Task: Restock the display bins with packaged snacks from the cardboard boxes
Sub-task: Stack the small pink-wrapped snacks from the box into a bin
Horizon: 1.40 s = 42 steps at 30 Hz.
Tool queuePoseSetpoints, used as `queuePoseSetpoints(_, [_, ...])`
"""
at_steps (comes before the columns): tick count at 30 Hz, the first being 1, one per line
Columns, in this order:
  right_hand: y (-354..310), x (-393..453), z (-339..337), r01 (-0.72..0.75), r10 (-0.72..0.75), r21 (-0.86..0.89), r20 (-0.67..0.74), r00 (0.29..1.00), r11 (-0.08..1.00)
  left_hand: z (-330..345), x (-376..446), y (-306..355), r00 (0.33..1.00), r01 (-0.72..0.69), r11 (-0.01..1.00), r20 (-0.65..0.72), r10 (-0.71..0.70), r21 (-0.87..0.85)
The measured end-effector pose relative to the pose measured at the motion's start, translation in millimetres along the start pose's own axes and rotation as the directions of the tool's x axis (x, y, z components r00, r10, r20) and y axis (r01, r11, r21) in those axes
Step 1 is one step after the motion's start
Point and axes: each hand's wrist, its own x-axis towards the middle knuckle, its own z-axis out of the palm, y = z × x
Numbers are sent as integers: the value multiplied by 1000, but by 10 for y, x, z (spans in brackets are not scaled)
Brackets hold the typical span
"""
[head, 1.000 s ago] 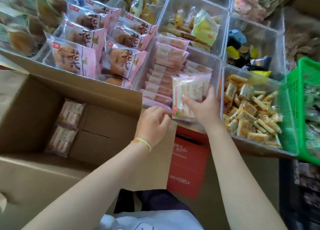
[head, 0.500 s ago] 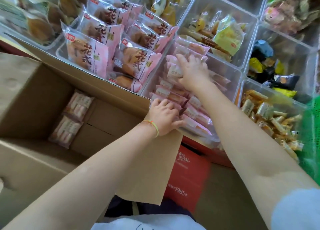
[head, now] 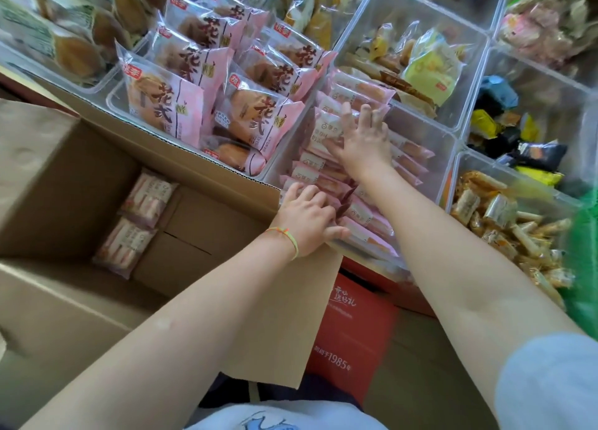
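In the middle of the frame the right hand [head: 362,141] lies flat, fingers [head: 367,114] spread and fairly straight, pressing the pink snack packs [head: 326,131] down in the clear display bin [head: 445,157]. The left hand [head: 305,217], just below it, rests its loosely bent fingers on the nearest packs at the bin's front edge. The packs' long axes run left to right across the bin. Two more packs [head: 136,222] lie in the cardboard box [head: 48,177] at the lower left, nearer the left hand, which I judge should fetch them.
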Motion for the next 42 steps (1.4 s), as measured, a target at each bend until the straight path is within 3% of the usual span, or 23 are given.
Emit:
queuePoseSetpoints(2, [-18, -47, -46, 0, 0, -18, -6, 1000, 1000, 5, 13, -2, 1000, 0, 1000, -2, 0, -8])
queuePoseSetpoints(4, [-73, -193, -102, 0, 1, 8, -115, 993, 1000, 16, 14, -9, 1000, -2, 1000, -2, 2, -14])
queuePoseSetpoints(8, [-115, -832, -16, -27, 163, 326, -398, 903, 945, -8, -15, -6, 1000, -21, 999, -23, 20, -47])
queuePoseSetpoints(10, [-147, -1204, 62, -32, 283, 497, -439, 853, 867, -36, -55, -18, 997, -56, 985, -65, 46, -162])
queuePoseSetpoints(14, [-382, -1845, 29, -116, 381, 725, -212, 900, 679, -59, -516, -15, 952, -209, 832, -301, 53, -514])
queuePoseSetpoints(16, [-582, -2036, 18, -120, 364, 759, -162, 917, 640, -8, -944, -26, 925, -220, 802, -380, -9, -555])
queuePoseSetpoints(20, [-1171, -2179, -68, 3, 194, 778, -161, 968, 629, 230, -1589, -513, 892, 113, 792, -290, -347, -600])
queuePoseSetpoints(23, [-1608, -2121, -68, -64, 12, 799, 71, 997, 598, 377, -1881, -1091, 876, 276, 819, -219, -430, -502])
queuePoseSetpoints(25, [-1867, -1997, 28, -192, -113, 780, 318, 941, 596, 413, -2092, -1458, 847, 382, 814, -186, -498, -438])
queuePoseSetpoints(27, [-2136, -1864, 199, -267, -181, 723, 478, 860, 637, 450, -2296, -1832, 789, 491, 773, -172, -590, -401])
queuePoseSetpoints(32, [-2894, -1573, 778, -440, -184, 689, 633, 752, 576, 662, -2710, -2500, 687, 641, 698, -167, -707, -319])
queuePoseSetpoints(34, [-3202, -1431, 975, -555, -160, 655, 708, 688, 512, 750, -2745, -2532, 665, 667, 685, -180, -725, -295])
queuePoseSetpoints(37, [-3613, -1211, 1235, -762, -139, 559, 826, 546, 327, 794, -2725, -2520, 660, 624, 716, -279, -697, -313])
queuePoseSetpoints(42, [-4114, -960, 1616, -890, -195, 429, 896, 399, 153, 888, -2743, -2575, 641, 556, 756, -402, -654, -345])
